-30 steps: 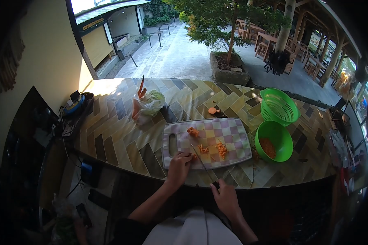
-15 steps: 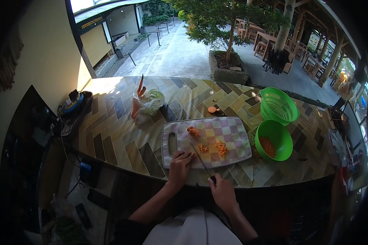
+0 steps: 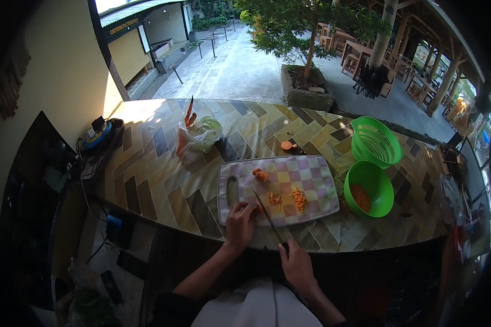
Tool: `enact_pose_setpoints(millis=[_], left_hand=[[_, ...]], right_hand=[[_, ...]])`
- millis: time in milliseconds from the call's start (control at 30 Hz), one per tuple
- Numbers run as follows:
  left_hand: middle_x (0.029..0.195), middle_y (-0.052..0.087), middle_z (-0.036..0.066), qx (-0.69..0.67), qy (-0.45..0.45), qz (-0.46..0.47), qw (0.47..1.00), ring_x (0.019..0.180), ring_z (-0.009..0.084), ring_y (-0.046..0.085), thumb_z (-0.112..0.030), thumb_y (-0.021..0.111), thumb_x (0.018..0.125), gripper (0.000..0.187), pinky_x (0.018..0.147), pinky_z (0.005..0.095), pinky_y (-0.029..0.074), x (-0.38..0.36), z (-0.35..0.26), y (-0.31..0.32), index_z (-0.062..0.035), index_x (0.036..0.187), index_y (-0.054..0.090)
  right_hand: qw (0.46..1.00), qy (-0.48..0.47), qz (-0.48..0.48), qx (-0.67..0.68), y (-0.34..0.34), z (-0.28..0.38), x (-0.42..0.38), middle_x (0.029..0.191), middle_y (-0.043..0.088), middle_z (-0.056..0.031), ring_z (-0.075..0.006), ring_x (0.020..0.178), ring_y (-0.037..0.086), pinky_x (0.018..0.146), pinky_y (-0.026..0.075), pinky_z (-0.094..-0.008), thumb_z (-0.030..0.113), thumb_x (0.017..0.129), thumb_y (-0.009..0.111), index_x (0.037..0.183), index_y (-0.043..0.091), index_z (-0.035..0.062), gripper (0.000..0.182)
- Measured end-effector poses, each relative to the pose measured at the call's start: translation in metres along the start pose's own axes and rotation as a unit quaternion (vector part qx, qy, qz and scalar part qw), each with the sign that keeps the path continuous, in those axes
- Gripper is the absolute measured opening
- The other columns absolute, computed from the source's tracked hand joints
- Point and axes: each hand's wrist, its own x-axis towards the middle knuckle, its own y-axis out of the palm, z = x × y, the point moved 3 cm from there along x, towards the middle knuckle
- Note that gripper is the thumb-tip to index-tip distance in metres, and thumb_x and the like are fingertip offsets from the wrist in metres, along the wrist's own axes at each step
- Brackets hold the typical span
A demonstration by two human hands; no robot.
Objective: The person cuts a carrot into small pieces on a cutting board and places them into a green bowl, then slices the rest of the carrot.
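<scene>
My right hand (image 3: 296, 264) grips a kitchen knife (image 3: 269, 219) by its dark handle, the blade slanting up and left over the checkered cutting board (image 3: 324, 199). Bent fingers of my left hand (image 3: 240, 222) press on the board's near edge beside the blade, holding a bit of carrot (image 3: 259, 208) that is mostly hidden. Carrot strips (image 3: 275, 199) and a small heap of diced carrot (image 3: 299, 200) lie right of the knife. Farther back on the board rests a carrot chunk (image 3: 260, 174).
A green bowl (image 3: 384, 188) with chopped carrot stands right of the board, a green strainer basket (image 3: 365, 143) behind it. Carrot ends (image 3: 287, 145) lie beyond the board. At the back left is a plastic bag (image 3: 193, 147) of vegetables. Cables and gadgets (image 3: 96, 136) sit far left.
The view has shifted slightly. The knife blade has come closer to my left fingers, and the carrot bit beside them shows a little more. Both hands stay near the same place.
</scene>
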Motion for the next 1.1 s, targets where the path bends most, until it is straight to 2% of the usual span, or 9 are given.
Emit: enact_pose_setpoints(millis=[133, 300, 500, 600, 800, 900, 1100], left_hand=[[0.094, 0.073, 0.015, -0.022, 0.064, 0.001, 0.998, 0.098, 0.0314, 0.066, 0.001, 0.068, 0.079, 0.019, 0.084, 0.0395, 0.053, 0.003, 0.005, 0.000, 0.0007, 0.097, 0.073], [0.094, 0.073, 0.015, -0.039, 0.047, 0.004, 0.998, 0.099, 0.0320, 0.066, 0.004, 0.066, 0.077, 0.019, 0.085, 0.0393, 0.053, 0.004, 0.003, -0.001, 0.0016, 0.094, 0.074], [0.094, 0.072, 0.017, -0.046, 0.039, 0.021, 0.998, 0.100, 0.0339, 0.065, 0.007, 0.065, 0.076, 0.020, 0.088, 0.0404, 0.052, 0.006, 0.006, 0.000, 0.0024, 0.094, 0.074], [0.094, 0.072, 0.018, -0.059, 0.030, 0.024, 0.998, 0.102, 0.0349, 0.065, 0.006, 0.065, 0.076, 0.020, 0.089, 0.0407, 0.052, 0.006, 0.006, 0.000, 0.0029, 0.094, 0.073], [0.096, 0.073, 0.018, -0.069, 0.020, 0.033, 0.997, 0.102, 0.0345, 0.065, 0.002, 0.066, 0.077, 0.018, 0.090, 0.0404, 0.052, 0.009, 0.006, -0.003, 0.0025, 0.093, 0.074], [0.094, 0.073, 0.018, -0.073, -0.003, 0.034, 0.997, 0.099, 0.0336, 0.066, 0.001, 0.067, 0.077, 0.018, 0.088, 0.0397, 0.052, 0.012, 0.007, -0.003, 0.0014, 0.092, 0.075], [0.090, 0.074, 0.017, -0.084, -0.038, 0.032, 0.995, 0.095, 0.0325, 0.068, 0.002, 0.069, 0.074, 0.019, 0.086, 0.0385, 0.054, 0.014, 0.005, -0.006, -0.0008, 0.092, 0.077]], right_hand=[[0.998, -0.015, 0.017, -0.051, -0.003, 0.002, 0.000, 0.071, 0.063, -0.0262, -0.0476, 0.071, 0.063, 0.064, 0.048, -0.0566, 0.031, 0.103, 0.047, 0.101, 0.051, 0.0000, 0.031], [0.997, 0.010, 0.033, -0.066, -0.007, 0.005, 0.001, 0.072, 0.061, -0.0284, -0.0499, 0.073, 0.061, 0.063, 0.045, -0.0572, 0.029, 0.102, 0.050, 0.100, 0.052, -0.0016, 0.030], [0.990, 0.015, 0.083, -0.112, -0.007, 0.017, 0.008, 0.071, 0.063, -0.0271, -0.0484, 0.071, 0.063, 0.065, 0.050, -0.0566, 0.027, 0.103, 0.048, 0.102, 0.049, -0.0023, 0.030], [0.987, -0.002, 0.077, -0.138, -0.003, 0.023, 0.019, 0.072, 0.064, -0.0270, -0.0479, 0.071, 0.064, 0.064, 0.050, -0.0566, 0.027, 0.103, 0.047, 0.102, 0.049, -0.0024, 0.030], [0.994, -0.042, 0.083, -0.064, -0.007, 0.012, 0.048, 0.074, 0.062, -0.0294, -0.0498, 0.076, 0.061, 0.068, 0.046, -0.0582, 0.027, 0.103, 0.047, 0.100, 0.048, -0.0038, 0.031], [0.996, -0.025, 0.086, -0.026, -0.015, 0.008, 0.038, 0.074, 0.061, -0.0308, -0.0511, 0.078, 0.059, 0.069, 0.043, -0.0587, 0.028, 0.103, 0.047, 0.100, 0.048, -0.0042, 0.032], [0.997, -0.017, 0.075, -0.032, -0.007, 0.012, 0.022, 0.073, 0.060, -0.0311, -0.0514, 0.076, 0.059, 0.067, 0.043, -0.0590, 0.027, 0.103, 0.048, 0.097, 0.047, -0.0033, 0.031]])
